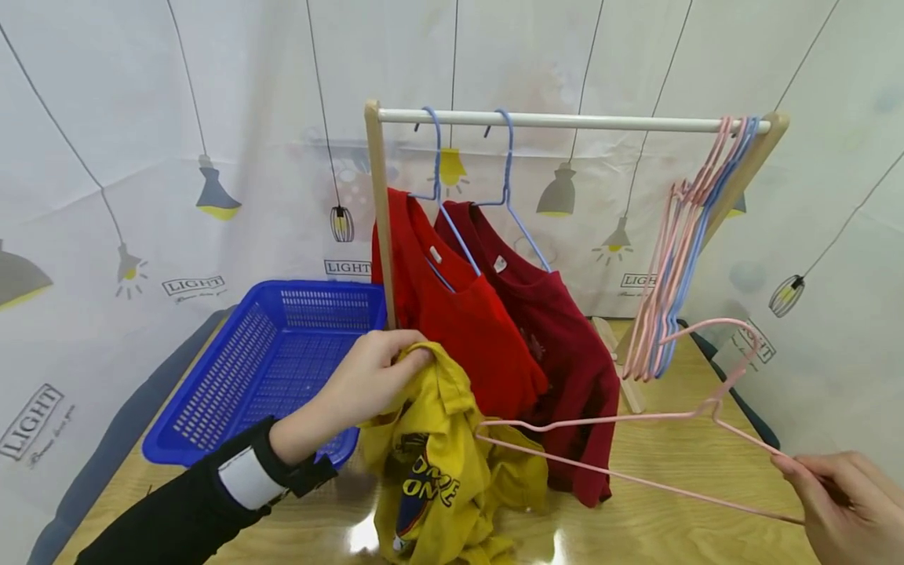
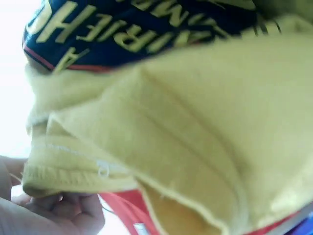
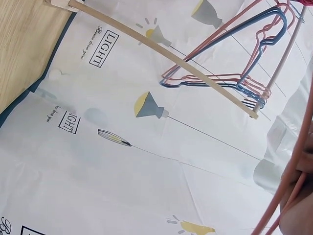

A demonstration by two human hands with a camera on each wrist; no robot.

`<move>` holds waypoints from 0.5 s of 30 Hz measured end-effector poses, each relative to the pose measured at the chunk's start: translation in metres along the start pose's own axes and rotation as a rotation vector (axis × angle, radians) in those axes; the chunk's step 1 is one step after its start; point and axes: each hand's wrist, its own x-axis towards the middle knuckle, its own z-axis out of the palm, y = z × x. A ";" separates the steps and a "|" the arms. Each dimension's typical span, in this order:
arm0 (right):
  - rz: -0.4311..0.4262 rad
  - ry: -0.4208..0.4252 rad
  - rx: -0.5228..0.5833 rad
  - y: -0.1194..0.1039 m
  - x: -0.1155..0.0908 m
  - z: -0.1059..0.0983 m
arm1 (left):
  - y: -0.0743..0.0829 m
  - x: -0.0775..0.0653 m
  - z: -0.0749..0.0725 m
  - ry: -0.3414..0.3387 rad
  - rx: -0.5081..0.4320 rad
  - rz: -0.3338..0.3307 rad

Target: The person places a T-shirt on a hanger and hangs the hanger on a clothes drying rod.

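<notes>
My left hand (image 1: 381,369) pinches the edge of a yellow shirt (image 1: 441,471), which hangs in folds in front of the rack. Dark printed lettering shows on the shirt's front, and the left wrist view has its yellow cloth (image 2: 186,112) close up. At the right, my right hand (image 1: 847,494) holds a pink hanger (image 1: 607,420) by one end. The hanger's other end reaches left to the yellow shirt's edge and overlaps it in the head view. In the right wrist view the pink hanger (image 3: 288,181) crosses in front of the fingers.
A clothes rack with a white rail (image 1: 565,120) stands behind. A red shirt (image 1: 452,314) and a maroon shirt (image 1: 544,337) hang there on blue hangers. Several pink and blue hangers (image 1: 678,259) cluster at the rail's right end. A blue basket (image 1: 264,302) sits left on the wooden table (image 1: 678,471).
</notes>
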 end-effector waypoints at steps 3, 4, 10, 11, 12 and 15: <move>0.003 0.014 0.032 0.004 -0.001 -0.001 | 0.012 -0.001 -0.005 0.086 -0.086 0.058; 0.007 0.021 0.044 0.005 -0.001 -0.002 | 0.015 -0.002 -0.005 0.109 -0.108 0.080; 0.025 0.070 0.126 0.014 -0.003 -0.003 | 0.014 -0.008 0.011 -0.010 -0.054 0.169; 0.027 0.072 0.124 0.015 -0.003 -0.004 | 0.009 -0.009 0.017 -0.049 -0.018 0.169; 0.034 0.071 0.113 0.016 -0.003 -0.004 | 0.005 -0.010 0.022 -0.087 0.016 0.162; 0.032 0.100 0.127 0.017 -0.003 -0.005 | -0.010 -0.015 0.038 -0.206 0.131 0.125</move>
